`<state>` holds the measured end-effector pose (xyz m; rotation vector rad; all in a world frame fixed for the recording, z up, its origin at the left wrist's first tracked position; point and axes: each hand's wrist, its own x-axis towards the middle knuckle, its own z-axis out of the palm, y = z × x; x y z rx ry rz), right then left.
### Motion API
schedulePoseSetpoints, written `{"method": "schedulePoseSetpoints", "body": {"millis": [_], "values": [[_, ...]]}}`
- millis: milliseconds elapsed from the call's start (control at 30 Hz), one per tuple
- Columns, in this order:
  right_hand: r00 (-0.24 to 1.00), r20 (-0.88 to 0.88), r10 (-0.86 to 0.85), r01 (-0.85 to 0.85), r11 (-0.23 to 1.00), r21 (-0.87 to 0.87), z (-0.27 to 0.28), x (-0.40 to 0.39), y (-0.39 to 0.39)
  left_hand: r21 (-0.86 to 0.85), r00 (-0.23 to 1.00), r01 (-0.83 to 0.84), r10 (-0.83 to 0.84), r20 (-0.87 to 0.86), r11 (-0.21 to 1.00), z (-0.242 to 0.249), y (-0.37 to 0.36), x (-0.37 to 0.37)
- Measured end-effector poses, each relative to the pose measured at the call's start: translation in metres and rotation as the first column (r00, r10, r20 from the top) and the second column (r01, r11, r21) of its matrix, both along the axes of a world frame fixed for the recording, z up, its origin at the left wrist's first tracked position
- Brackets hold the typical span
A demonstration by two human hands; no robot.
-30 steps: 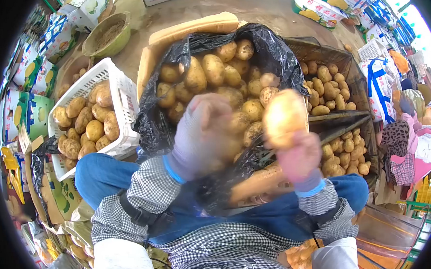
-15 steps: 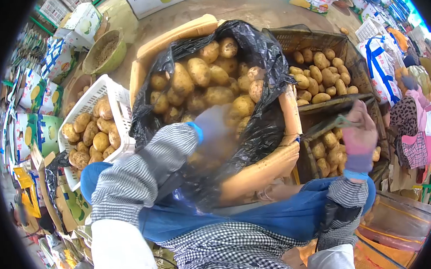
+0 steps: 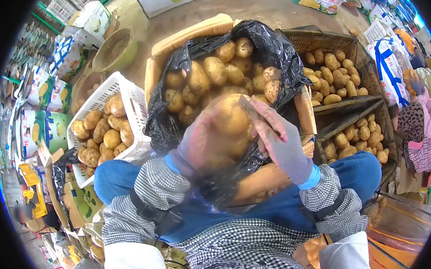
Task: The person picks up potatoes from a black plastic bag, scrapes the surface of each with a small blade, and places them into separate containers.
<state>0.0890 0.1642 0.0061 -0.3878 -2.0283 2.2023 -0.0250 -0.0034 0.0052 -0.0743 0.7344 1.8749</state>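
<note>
My left hand (image 3: 196, 140), gloved and blurred, grips a large potato (image 3: 231, 115) above an open box lined with a black plastic bag (image 3: 274, 46). Close to the potato's right side is my right hand (image 3: 285, 143), in a grey and pink glove. Its fingers are closed round a thin, dark, flat piece (image 3: 251, 108) whose kind I cannot make out; the piece reaches the potato's edge. Several more potatoes (image 3: 215, 71) fill the bag beneath and beyond my hands.
To the left stands a white plastic crate (image 3: 139, 114) of potatoes. Two dark crates (image 3: 313, 40) with smaller potatoes (image 3: 336, 74) stand on the right. A greenish basin (image 3: 130, 50) and printed cartons (image 3: 167, 1) lie farther off. My knees flank the box.
My left hand has come up out of the bag with a large potato. My right hand has moved left from above the lower dark crate to the potato. The view has shifted slightly.
</note>
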Motion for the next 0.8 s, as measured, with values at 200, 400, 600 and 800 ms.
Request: {"method": "schedulePoseSetpoints", "body": {"millis": [200,400,600,800], "values": [[0.955,-0.265,0.132,0.11,0.672,0.733,-0.025,-0.012,-0.034,0.418,0.997,-0.022,-0.014,0.082,0.908,-0.044,-0.01,-0.006],[0.981,-0.194,0.001,0.1,0.855,0.509,-0.026,-0.036,-0.027,-0.013,0.939,-0.241,0.229,-0.255,0.971,-0.018,-0.013,-0.001],[0.979,-0.205,-0.004,0.087,0.913,0.399,-0.015,-0.039,-0.019,-0.209,0.605,-0.434,0.112,-0.788,0.876,-0.026,-0.009,0.008],[0.93,-0.36,0.077,0.169,0.779,0.604,-0.023,-0.035,-0.032,-0.232,0.439,-0.493,0.01,-0.898,0.838,-0.042,-0.012,0.01]]}}
